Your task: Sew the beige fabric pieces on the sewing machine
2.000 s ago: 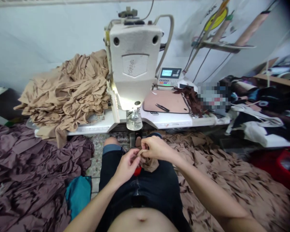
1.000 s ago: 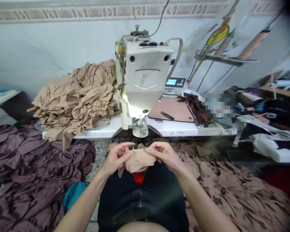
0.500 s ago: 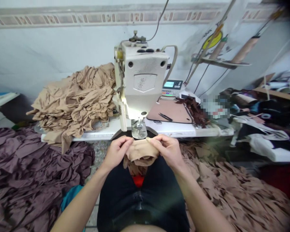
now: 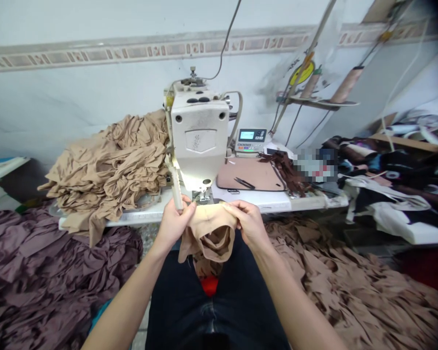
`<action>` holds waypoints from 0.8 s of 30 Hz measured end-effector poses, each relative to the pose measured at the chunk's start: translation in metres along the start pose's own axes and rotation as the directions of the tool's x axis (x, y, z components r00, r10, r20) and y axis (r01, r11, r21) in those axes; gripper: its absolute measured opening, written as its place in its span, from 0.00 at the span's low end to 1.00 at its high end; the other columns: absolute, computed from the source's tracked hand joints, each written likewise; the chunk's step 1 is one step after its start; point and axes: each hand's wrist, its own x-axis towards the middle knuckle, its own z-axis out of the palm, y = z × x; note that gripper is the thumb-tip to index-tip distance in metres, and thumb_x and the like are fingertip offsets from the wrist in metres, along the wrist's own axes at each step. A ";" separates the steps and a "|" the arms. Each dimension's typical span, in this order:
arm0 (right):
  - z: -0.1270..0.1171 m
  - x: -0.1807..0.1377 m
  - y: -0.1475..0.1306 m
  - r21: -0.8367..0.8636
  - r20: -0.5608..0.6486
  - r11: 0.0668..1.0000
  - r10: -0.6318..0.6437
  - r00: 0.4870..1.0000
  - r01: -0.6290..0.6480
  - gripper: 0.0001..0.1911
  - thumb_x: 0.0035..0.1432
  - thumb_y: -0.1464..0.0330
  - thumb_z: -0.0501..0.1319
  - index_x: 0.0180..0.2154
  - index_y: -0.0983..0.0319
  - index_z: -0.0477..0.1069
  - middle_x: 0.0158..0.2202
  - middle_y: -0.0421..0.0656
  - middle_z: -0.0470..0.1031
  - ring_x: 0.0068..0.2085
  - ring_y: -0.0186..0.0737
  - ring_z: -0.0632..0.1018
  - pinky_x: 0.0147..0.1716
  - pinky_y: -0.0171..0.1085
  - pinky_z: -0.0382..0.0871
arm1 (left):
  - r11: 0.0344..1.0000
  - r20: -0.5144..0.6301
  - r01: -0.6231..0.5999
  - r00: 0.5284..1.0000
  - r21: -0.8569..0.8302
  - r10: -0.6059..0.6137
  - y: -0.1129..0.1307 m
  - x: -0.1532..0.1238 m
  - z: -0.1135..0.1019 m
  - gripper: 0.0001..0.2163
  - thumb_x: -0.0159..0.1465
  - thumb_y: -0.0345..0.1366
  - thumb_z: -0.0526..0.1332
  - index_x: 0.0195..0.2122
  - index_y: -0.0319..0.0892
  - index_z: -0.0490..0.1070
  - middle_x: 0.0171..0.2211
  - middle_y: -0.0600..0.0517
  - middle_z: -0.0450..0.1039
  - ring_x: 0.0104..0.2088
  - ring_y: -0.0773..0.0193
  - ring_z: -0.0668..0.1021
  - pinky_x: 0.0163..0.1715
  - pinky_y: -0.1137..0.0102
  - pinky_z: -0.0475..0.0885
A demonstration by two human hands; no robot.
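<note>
A tan piece of fabric (image 4: 208, 221), its lower part rolled into an open loop, is stretched between my two hands in front of the sewing machine (image 4: 199, 141). My left hand (image 4: 175, 221) pinches its left edge between thumb and fingers, close beside the needle area. At the right edge, my right hand (image 4: 246, 218) grips the cloth with the thumb on top. The fabric's upper edge lies at the lit needle plate (image 4: 203, 196) and hides part of it. Below, the cloth hangs over my lap.
Left of the machine a heap of tan cloth (image 4: 113, 165) covers the table. Black thread snips (image 4: 245, 183) lie on a pink mat (image 4: 250, 172) at right, near a control panel (image 4: 250, 138). Purple cloth (image 4: 58, 277) and brown cloth (image 4: 350, 277) are piled low on either side.
Both hands have brought the fabric forward, up to the needle plate. The cloth's loop now faces me more openly. The camera view has shifted and tilted slightly.
</note>
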 end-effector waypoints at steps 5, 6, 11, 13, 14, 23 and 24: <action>-0.001 0.011 0.002 -0.011 -0.021 1.000 -0.018 1.000 0.018 0.20 0.45 0.53 0.77 0.25 0.62 0.78 0.18 0.35 0.65 0.19 0.30 0.59 0.17 0.34 0.46 | 0.993 0.063 0.035 0.998 -0.113 -0.028 -0.008 0.012 0.007 0.16 0.64 0.45 0.71 0.43 0.43 0.67 0.18 0.64 0.58 0.18 0.70 0.62 0.22 0.75 0.57; -0.001 0.013 0.002 -0.016 -0.021 1.000 -0.022 1.000 0.022 0.21 0.45 0.52 0.77 0.25 0.62 0.78 0.18 0.35 0.65 0.19 0.30 0.59 0.17 0.34 0.46 | 0.990 0.069 0.048 0.997 -0.131 -0.039 -0.009 0.013 0.008 0.17 0.64 0.45 0.71 0.43 0.44 0.67 0.18 0.64 0.58 0.18 0.70 0.62 0.22 0.74 0.56; -0.003 0.014 0.006 -0.044 -0.010 0.998 -0.043 0.999 0.042 0.22 0.47 0.51 0.77 0.26 0.62 0.77 0.19 0.35 0.66 0.20 0.30 0.59 0.18 0.34 0.46 | 0.982 0.067 0.077 0.996 -0.173 -0.067 -0.012 0.017 0.009 0.18 0.62 0.46 0.73 0.43 0.44 0.68 0.19 0.64 0.61 0.18 0.70 0.64 0.22 0.75 0.58; -0.005 0.012 0.011 -0.043 -0.008 0.998 -0.035 0.999 0.034 0.23 0.47 0.50 0.77 0.26 0.62 0.78 0.19 0.35 0.66 0.20 0.30 0.59 0.18 0.34 0.46 | 0.984 0.050 0.069 0.997 -0.165 -0.061 -0.013 0.016 0.008 0.18 0.63 0.47 0.73 0.43 0.44 0.68 0.20 0.63 0.64 0.19 0.70 0.66 0.23 0.75 0.60; -0.006 0.011 0.014 -0.040 -0.006 0.999 -0.026 1.000 0.026 0.23 0.47 0.49 0.77 0.26 0.62 0.78 0.20 0.35 0.66 0.21 0.30 0.58 0.18 0.34 0.46 | 0.986 0.033 0.057 0.998 -0.158 -0.053 -0.014 0.015 0.007 0.17 0.63 0.47 0.72 0.43 0.44 0.69 0.21 0.62 0.65 0.20 0.69 0.68 0.24 0.75 0.62; -0.019 -0.018 0.068 -0.085 -0.107 0.995 -0.070 0.992 0.061 0.26 0.55 0.45 0.74 0.38 0.63 0.82 0.31 0.43 0.80 0.25 0.34 0.69 0.22 0.34 0.59 | 0.997 -0.046 -0.035 0.998 0.063 0.038 -0.052 0.000 -0.043 0.15 0.64 0.46 0.72 0.39 0.40 0.73 0.21 0.61 0.63 0.21 0.70 0.66 0.25 0.75 0.60; -0.017 -0.026 0.073 -0.085 -0.134 0.994 -0.085 0.987 0.074 0.26 0.58 0.44 0.71 0.35 0.63 0.81 0.30 0.43 0.79 0.23 0.34 0.67 0.21 0.34 0.58 | 0.997 -0.040 -0.034 0.999 0.066 0.036 -0.054 0.000 -0.051 0.15 0.64 0.46 0.73 0.39 0.40 0.74 0.20 0.62 0.62 0.21 0.71 0.65 0.25 0.75 0.60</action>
